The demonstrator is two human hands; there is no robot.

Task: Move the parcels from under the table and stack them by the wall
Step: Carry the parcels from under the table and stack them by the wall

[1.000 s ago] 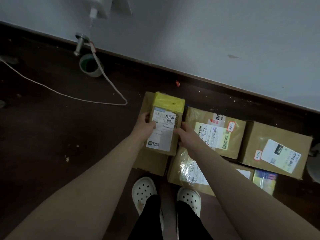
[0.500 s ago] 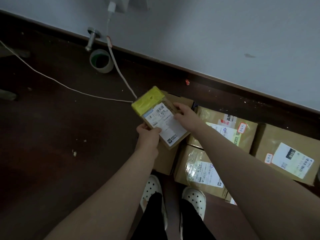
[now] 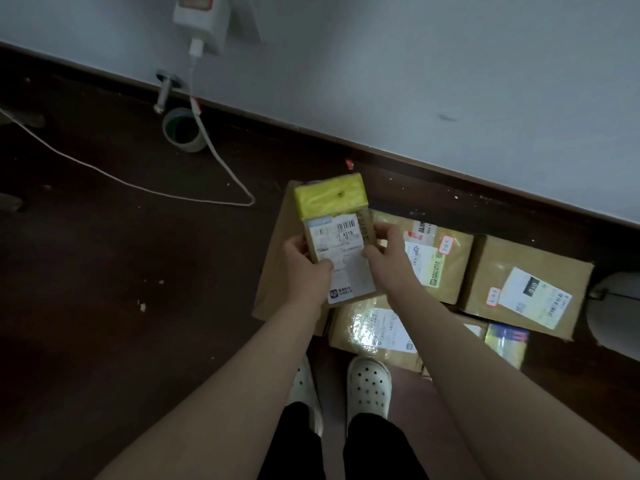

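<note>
I hold a small brown parcel [image 3: 341, 244] with a yellow-taped top end and a white shipping label above the parcels on the floor. My left hand [image 3: 306, 268] grips its left edge, thumb on the label. My right hand [image 3: 388, 252] grips its right edge. Beneath it lies a plain brown box [image 3: 277, 268]. To the right, near the wall [image 3: 450, 81], sit a labelled box [image 3: 440, 261] and a bigger labelled box [image 3: 526, 289]. A tape-wrapped parcel [image 3: 370, 327] lies in front of my feet, and a small yellow-and-blue packet [image 3: 507, 344] to its right.
A white charger [image 3: 202, 22] on the wall trails a white cable [image 3: 138, 187] across the dark floor. A tape roll [image 3: 183, 131] and a metal door stop [image 3: 164, 91] sit by the skirting. A pale round object [image 3: 616, 313] shows at the right edge. My white clogs [image 3: 369, 386] stand below the parcels.
The small parcel, tilted with its yellow end to the left half a second ago, now points its yellow end toward the wall again, with both hands back at its sides.
</note>
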